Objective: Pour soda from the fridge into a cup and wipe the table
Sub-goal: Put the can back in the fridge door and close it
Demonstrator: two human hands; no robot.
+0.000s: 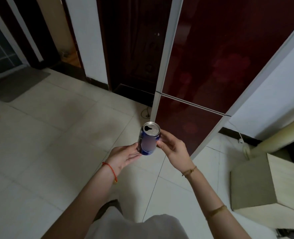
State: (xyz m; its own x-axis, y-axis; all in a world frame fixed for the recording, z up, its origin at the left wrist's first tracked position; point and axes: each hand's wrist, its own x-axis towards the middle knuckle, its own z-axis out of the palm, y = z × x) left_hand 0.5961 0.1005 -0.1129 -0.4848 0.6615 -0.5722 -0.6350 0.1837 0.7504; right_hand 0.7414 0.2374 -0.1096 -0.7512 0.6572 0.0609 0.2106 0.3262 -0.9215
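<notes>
A blue soda can (148, 142) with its top opened is held upright in front of me, above the tiled floor. My right hand (173, 150) grips its right side with curled fingers and thumb. My left hand (123, 156) lies palm up with straight fingers touching the can's lower left side. The dark red fridge (211, 66) stands just beyond, and both of its doors are closed. No cup or table is in view.
A beige cabinet (256, 185) stands at the right with a white power strip (245, 149) on the floor behind it. A grey mat (20, 83) lies at the far left by a doorway. Pale floor tiles (56, 135) spread to the left.
</notes>
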